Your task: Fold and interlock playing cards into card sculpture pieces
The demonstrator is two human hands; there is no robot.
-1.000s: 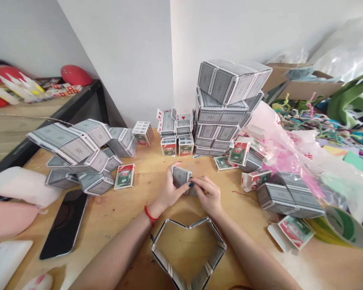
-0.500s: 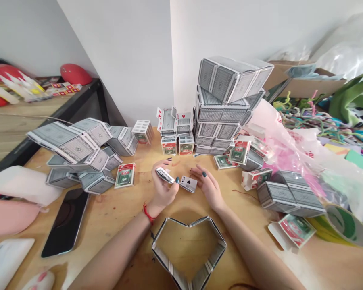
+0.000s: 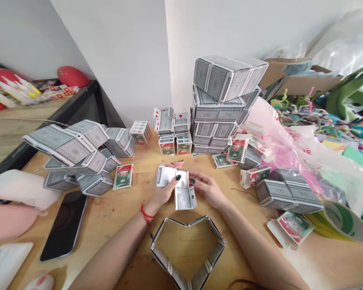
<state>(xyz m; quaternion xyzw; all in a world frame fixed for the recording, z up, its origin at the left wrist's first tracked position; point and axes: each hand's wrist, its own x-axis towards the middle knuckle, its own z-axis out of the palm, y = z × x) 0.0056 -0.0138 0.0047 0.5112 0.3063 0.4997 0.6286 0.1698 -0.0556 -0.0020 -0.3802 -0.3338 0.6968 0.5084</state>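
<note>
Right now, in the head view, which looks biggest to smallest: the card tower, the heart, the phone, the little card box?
1. The tower and the heart look about alike; the heart is nearer, so I can't rank them.
2. The phone.
3. The box.

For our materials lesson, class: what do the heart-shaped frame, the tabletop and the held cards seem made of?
Grey-patterned heart-shaped frame: folded playing cards, apparently thin coated card; printed backs and white edges show. Light brown tabletop: matt wood, grain visible, possibly veneer. Grey-backed playing cards in the left hand and right hand: same card, holding sharp folds.
</note>
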